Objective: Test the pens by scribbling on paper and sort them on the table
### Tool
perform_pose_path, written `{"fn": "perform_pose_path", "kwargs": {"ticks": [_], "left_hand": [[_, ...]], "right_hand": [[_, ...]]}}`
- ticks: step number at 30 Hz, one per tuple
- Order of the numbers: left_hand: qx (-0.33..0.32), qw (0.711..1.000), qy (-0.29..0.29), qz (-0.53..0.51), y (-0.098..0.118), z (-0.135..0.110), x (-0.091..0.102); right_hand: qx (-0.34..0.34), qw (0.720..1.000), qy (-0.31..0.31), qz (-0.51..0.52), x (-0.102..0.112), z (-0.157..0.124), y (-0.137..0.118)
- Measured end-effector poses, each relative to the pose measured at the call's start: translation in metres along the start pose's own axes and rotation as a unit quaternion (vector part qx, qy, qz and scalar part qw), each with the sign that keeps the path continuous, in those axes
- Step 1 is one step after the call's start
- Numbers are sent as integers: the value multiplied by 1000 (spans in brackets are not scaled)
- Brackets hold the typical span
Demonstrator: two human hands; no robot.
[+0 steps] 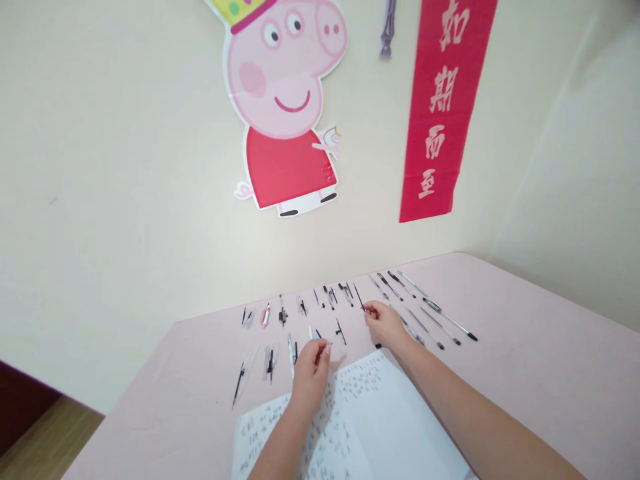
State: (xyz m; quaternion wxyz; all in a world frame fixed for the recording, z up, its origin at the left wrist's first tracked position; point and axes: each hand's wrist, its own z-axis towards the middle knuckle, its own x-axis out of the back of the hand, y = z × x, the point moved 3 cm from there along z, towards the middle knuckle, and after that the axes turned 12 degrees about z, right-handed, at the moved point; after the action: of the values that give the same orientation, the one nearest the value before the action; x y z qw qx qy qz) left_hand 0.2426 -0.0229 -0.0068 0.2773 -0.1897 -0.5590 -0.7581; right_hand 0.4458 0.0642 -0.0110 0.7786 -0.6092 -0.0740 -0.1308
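My right hand (384, 323) pinches the lower end of a thin dark pen refill (358, 293) that points up toward the wall. My left hand (311, 363) is curled with thumb and fingertips together above the notebook's top edge; what it holds, if anything, is too small to make out. The open notebook (395, 413) with handwriting lies under my forearms. Just beyond my left hand lies a small dark pen part (341, 331). Pen pieces partly hidden by my left hand lie beside it. Near my right hand are several pens (420, 320) in slanted rows.
Taken-apart pens lie in two rows on the pink table (165, 400), including a pink-and-white pen (266, 315) and a black refill (239, 385). At the back right is a long pen (453, 320). Behind the table, the wall carries a cartoon pig cutout (290, 163) and a red banner (445, 113).
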Motion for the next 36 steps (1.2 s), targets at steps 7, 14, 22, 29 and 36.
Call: {"fn": "perform_pose_path", "kwargs": {"ticks": [7, 14, 22, 29, 36], "left_hand": [[-52, 996, 20, 66, -7, -1, 2], [-57, 993, 4, 107, -9, -1, 0], [-57, 993, -7, 104, -9, 0, -1], [-49, 997, 1, 67, -9, 0, 0], [11, 996, 52, -71, -11, 2, 3]], "right_hand": [[-126, 911, -54, 388, -20, -17, -11], [-160, 849, -56, 500, -27, -23, -15], [-152, 847, -65, 505, -29, -24, -14], [-150, 855, -67, 492, -29, -23, -12], [-152, 858, -66, 485, -29, -24, -17]]}}
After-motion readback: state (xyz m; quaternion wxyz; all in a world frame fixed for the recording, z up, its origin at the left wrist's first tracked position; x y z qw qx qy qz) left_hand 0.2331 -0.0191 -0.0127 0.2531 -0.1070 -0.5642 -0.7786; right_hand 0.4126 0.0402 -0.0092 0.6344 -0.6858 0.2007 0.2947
